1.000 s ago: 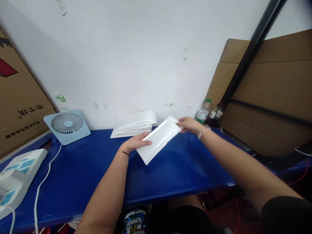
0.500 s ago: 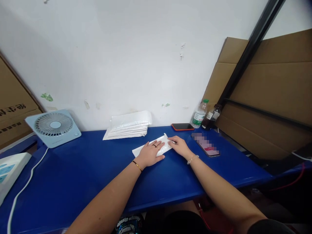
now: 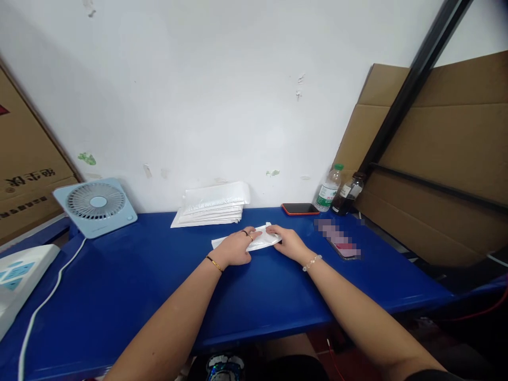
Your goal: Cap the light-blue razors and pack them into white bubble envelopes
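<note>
A white padded envelope (image 3: 264, 242) lies across the middle of the blue table, its bubbly surface creased. My left hand (image 3: 237, 247), with rings and a gold-and-black bracelet, is closed over its left part, fingers bent on top and thumb at the near edge. Around the right end, my right hand (image 3: 290, 244) grips the envelope with fingers on top. The palms hide parts of it. Behind my left hand, against the wall, rests a stack of similar white padded envelopes (image 3: 212, 203).
A light blue fan (image 3: 99, 206) stands at the left, its white cable running past a white power strip (image 3: 24, 275). To the right are an orange-edged phone (image 3: 300, 209), another phone (image 3: 343, 246), a clear bottle (image 3: 327, 193) and a dark-liquid bottle (image 3: 348, 197). Cardboard (image 3: 448, 137) leans at the right.
My left hand has gone from lying flat on the envelope to curled fingers gripping it. My right fingers have shifted over its right end. The view has moved slightly left.
</note>
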The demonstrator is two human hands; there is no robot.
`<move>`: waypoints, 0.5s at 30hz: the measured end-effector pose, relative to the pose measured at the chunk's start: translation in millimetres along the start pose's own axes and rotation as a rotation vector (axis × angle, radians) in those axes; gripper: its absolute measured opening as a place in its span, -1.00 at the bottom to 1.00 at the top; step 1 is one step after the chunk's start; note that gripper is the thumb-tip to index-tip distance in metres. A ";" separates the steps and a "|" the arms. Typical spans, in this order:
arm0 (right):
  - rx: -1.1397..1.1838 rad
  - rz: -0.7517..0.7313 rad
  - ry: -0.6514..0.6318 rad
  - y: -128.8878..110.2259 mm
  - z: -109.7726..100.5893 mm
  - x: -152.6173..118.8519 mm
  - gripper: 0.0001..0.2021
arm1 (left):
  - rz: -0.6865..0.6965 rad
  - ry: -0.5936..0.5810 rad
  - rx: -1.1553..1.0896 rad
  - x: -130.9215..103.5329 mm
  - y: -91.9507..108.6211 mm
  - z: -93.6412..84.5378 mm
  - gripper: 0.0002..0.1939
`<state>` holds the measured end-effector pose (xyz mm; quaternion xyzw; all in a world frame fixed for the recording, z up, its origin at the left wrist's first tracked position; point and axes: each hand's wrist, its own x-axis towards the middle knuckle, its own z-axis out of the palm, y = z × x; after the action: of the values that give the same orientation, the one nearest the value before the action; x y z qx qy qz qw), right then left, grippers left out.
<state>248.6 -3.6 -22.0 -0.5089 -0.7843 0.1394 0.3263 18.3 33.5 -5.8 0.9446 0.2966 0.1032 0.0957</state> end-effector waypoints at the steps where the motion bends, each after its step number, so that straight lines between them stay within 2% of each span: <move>1: 0.072 0.018 0.036 1.4 -0.9 0.6 -0.61 | -0.044 0.036 0.015 -1.6 0.7 -2.9 -0.19; 4: 0.271 0.086 0.136 4.4 -6.0 0.6 -0.82 | -0.164 0.134 -0.020 -7.5 -0.1 -14.7 -0.42; 7: 0.419 0.126 0.208 -0.5 -10.4 -0.1 -0.72 | -0.206 0.163 -0.181 -13.8 -3.7 -30.1 -0.68; 11: 0.517 0.124 0.220 -16.4 -11.2 -1.5 -0.62 | -0.126 0.139 -0.398 -20.3 -3.8 -44.7 -0.70; 15: 0.492 0.194 0.274 -17.0 -10.5 -2.2 -0.58 | -0.142 0.080 -0.472 -22.0 -2.4 -44.6 -0.64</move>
<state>244.1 -14.3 -5.6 -0.5011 -0.6233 0.2858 0.5280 -11.9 28.1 33.4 0.8681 0.3333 0.2000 0.3086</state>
